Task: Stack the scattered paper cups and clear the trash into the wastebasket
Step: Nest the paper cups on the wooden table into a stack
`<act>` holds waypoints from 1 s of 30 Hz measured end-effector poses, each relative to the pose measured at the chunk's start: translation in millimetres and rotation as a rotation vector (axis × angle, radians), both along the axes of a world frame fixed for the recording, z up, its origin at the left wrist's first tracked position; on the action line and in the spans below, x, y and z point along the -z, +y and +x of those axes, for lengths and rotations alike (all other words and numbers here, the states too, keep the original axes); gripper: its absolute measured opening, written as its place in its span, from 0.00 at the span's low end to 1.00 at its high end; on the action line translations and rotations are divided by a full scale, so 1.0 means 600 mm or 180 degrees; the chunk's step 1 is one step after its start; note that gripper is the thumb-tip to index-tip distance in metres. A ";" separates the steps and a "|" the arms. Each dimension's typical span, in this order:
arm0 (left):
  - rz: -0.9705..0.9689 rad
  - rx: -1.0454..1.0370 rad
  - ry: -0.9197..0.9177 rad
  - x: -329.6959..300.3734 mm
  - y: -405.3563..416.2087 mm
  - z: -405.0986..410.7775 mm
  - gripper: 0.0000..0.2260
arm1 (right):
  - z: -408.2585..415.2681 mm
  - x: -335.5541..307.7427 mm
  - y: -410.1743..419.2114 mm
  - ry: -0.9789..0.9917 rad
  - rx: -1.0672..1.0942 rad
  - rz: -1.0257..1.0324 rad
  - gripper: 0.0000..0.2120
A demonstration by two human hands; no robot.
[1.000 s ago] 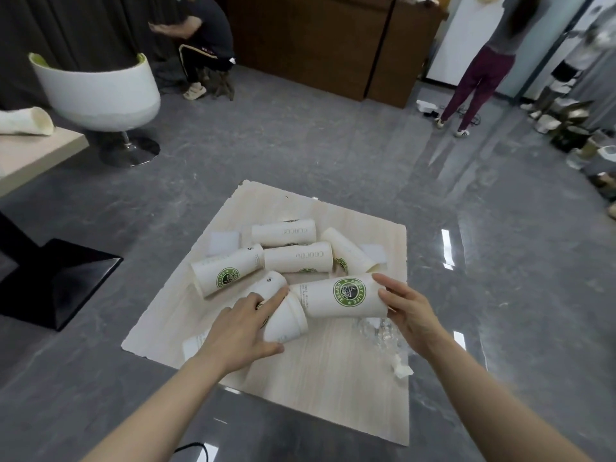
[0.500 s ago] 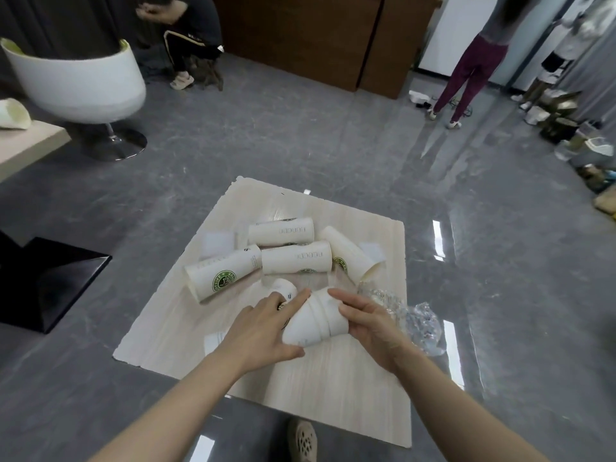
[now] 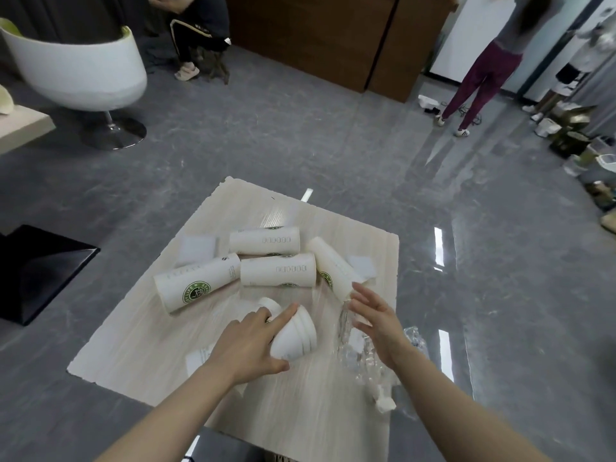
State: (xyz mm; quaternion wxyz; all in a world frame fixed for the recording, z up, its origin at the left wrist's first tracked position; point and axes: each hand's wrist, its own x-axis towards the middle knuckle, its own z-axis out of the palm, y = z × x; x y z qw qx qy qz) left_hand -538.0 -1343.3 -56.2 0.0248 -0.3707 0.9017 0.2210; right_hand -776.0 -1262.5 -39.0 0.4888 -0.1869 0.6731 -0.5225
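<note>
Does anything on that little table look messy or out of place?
Yes. Four paper cups lie tipped on their sides instead of standing, and crumpled clear plastic wrap sprawls by the right hand.

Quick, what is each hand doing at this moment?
Left hand: grips the nested cups.
Right hand: open, holding nothing.

One head-worn camera looks forward and down, close over the wooden table [image 3: 300, 411].
</note>
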 end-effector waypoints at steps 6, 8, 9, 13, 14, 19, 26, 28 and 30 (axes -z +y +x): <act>0.0010 -0.0228 0.0057 0.005 -0.012 -0.005 0.43 | -0.066 0.036 -0.042 0.0381 -0.0162 0.0414 0.15; -0.0009 -0.0276 0.0065 0.003 -0.014 -0.008 0.43 | -0.073 0.044 -0.056 0.0336 -0.0234 0.0520 0.15; -0.0032 -0.0295 0.0069 0.002 -0.016 -0.009 0.43 | -0.075 0.048 -0.063 0.0293 -0.0255 0.0562 0.15; -0.0085 -0.0353 0.0090 0.000 -0.021 -0.010 0.43 | -0.078 0.063 -0.083 0.0057 -0.0276 0.0638 0.15; -0.0082 -0.0365 0.0093 -0.001 -0.021 -0.010 0.43 | -0.079 0.065 -0.084 0.0001 -0.0224 0.0635 0.15; -0.0123 -0.0384 0.0092 -0.007 -0.024 -0.009 0.44 | -0.081 0.061 -0.079 -0.0182 0.0096 0.0401 0.14; -0.0164 -0.0243 0.0025 -0.008 -0.025 -0.007 0.44 | -0.085 0.018 -0.043 0.0309 0.0688 -0.0142 0.15; -0.0152 -0.0196 0.0014 -0.008 -0.025 -0.007 0.44 | -0.087 0.003 -0.033 0.0469 0.0856 -0.0312 0.16; -0.0135 -0.0150 0.0022 -0.009 -0.025 -0.006 0.44 | -0.089 -0.010 -0.023 0.0541 0.0973 -0.0443 0.18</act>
